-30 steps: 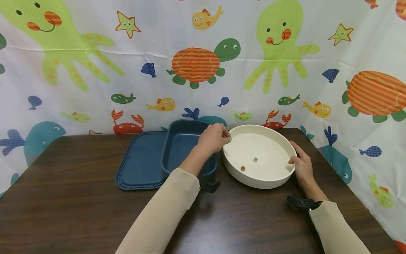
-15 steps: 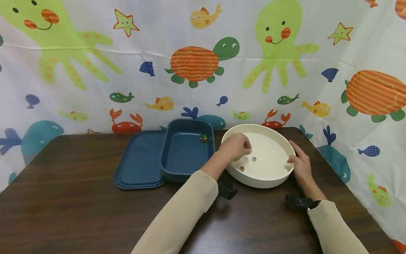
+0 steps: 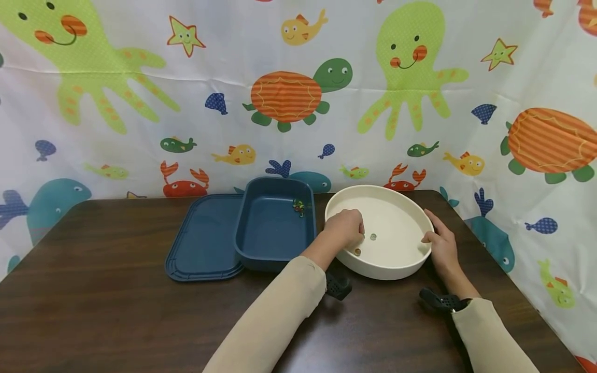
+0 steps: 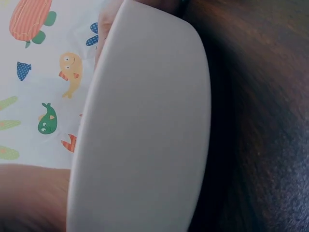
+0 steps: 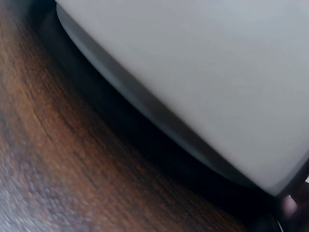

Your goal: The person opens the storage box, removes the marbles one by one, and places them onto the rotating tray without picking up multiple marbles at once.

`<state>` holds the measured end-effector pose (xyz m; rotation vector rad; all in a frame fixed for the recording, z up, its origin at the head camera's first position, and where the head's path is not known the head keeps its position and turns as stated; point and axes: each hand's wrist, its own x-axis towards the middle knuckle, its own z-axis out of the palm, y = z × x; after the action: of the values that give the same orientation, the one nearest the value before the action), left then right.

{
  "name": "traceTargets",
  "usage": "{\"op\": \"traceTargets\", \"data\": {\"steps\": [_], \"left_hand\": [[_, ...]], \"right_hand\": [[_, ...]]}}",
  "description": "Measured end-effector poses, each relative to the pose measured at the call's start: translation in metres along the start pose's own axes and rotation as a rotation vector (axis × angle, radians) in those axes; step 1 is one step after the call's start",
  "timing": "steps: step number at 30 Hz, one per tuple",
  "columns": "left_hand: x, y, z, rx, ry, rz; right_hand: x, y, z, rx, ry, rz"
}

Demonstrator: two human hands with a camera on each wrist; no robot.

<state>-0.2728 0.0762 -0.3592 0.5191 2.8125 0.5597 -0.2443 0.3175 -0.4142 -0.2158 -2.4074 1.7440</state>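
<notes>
And here's the left grip (image 3: 345, 228) inside the white bowl (image 3: 396, 217), fingertips hidden, so can't tell what's pinched, beside a pale marble (image 3: 373, 237) and a brown marble (image 3: 357, 252), likely light, hard, slippery, best nipped sideways, while the right grip (image 3: 443, 243) pinches the rim (image 3: 432, 238).

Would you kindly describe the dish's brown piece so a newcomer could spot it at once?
On the dark table, the round cream dish stands right of the blue box. Inside, towards its near-left rim, lies the small brown piece; its colour distinguishes it from the pale greenish piece.
</notes>
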Motion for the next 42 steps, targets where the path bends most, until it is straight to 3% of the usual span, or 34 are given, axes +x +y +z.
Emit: {"op": "traceTargets", "data": {"steps": [6, 11, 19, 24, 28, 35, 42], "left_hand": [[0.000, 0.000, 0.001, 0.009, -0.006, 0.003], [-0.002, 0.000, -0.003, -0.044, -0.007, 0.003], [-0.013, -0.006, -0.031, -0.123, 0.095, 0.018], [-0.024, -0.022, -0.051, -0.173, 0.153, -0.012], [-0.030, -0.041, -0.059, -0.203, 0.212, -0.052], [-0.036, -0.073, -0.061, -0.253, 0.327, -0.173], [-0.038, -0.091, -0.054, -0.264, 0.311, -0.260]], "right_hand": [[0.000, 0.001, 0.000, 0.011, 0.001, 0.003], [0.000, 0.001, -0.001, 0.011, 0.001, -0.012], [-0.001, 0.000, 0.000, 0.026, -0.009, -0.023], [-0.001, -0.001, 0.000, 0.025, -0.014, -0.014], [-0.002, 0.000, 0.000, 0.025, -0.009, -0.014], [-0.001, 0.001, -0.001, 0.034, -0.004, -0.005], [-0.003, 0.000, 0.000, 0.020, -0.004, -0.021]]}}
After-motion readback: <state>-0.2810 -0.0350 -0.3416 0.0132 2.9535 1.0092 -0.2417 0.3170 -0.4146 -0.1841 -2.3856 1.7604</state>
